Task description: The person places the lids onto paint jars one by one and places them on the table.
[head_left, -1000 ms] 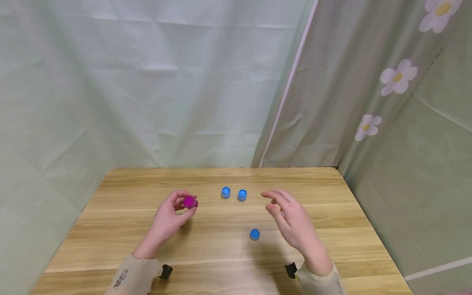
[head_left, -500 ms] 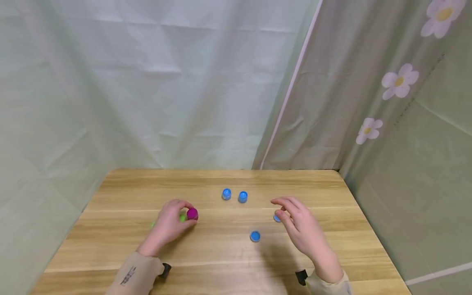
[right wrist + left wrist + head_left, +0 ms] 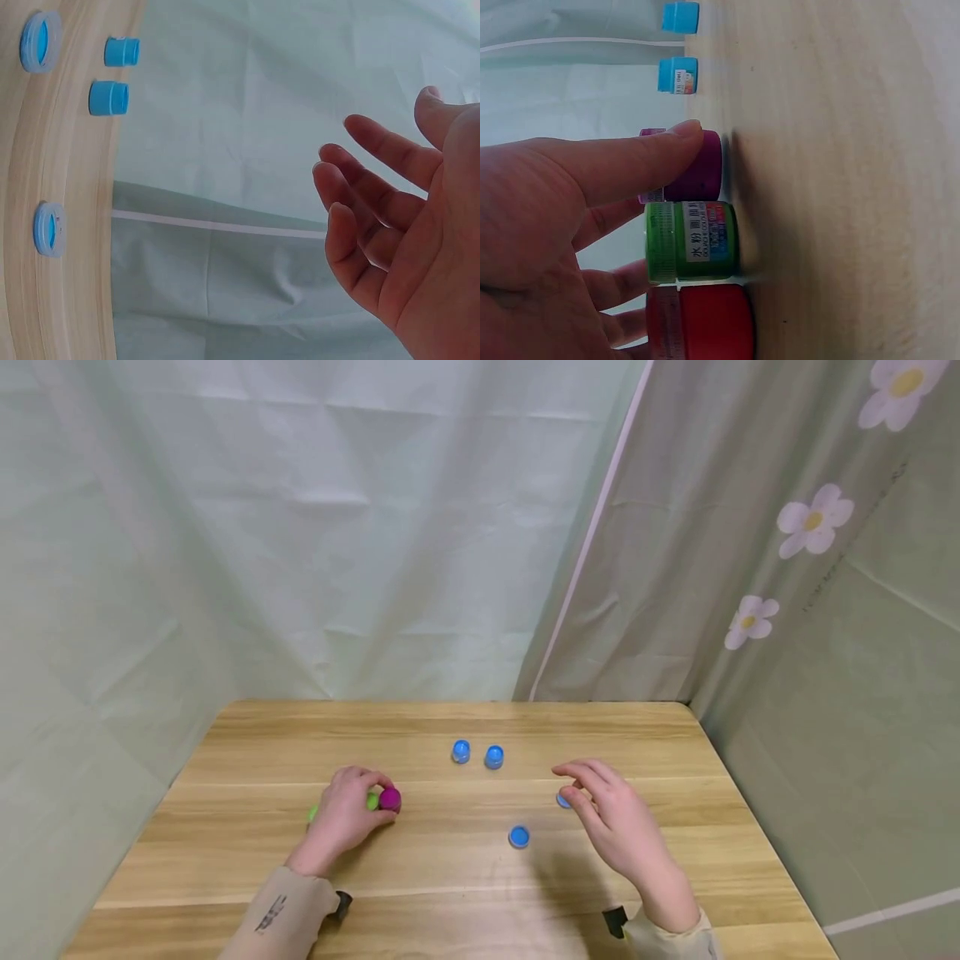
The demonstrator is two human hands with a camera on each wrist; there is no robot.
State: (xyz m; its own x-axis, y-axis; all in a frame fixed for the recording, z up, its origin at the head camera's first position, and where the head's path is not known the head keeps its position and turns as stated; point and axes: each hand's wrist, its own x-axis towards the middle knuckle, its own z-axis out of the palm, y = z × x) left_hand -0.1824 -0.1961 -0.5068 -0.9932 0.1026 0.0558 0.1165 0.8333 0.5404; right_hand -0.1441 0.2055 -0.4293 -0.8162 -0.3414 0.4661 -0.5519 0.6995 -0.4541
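Note:
My left hand [image 3: 341, 818] pinches a small purple paint jar [image 3: 390, 799] between thumb and fingers, low at the tabletop. Right beside it in the left wrist view stand a green paint jar [image 3: 697, 244] with a printed gouache label and a red paint jar [image 3: 716, 322]. From above, the hand covers most of this row; a bit of green [image 3: 312, 812] peeks out at its left. My right hand [image 3: 611, 822] hovers with loosely bent fingers and holds nothing. Below its fingertips a blue lid [image 3: 563, 800] is partly hidden.
Two small blue jars [image 3: 461, 752] stand at the back middle of the wooden table [image 3: 442, 893]. Another blue lid [image 3: 519, 837], with a clear rim, lies nearer the front. Pale curtains [image 3: 375, 543] hang behind and along the sides.
My left hand has lowered the purple jar to the tabletop beside the green one, its fingers still round it. My right hand has shifted slightly right and nearer, uncovering part of a blue lid.

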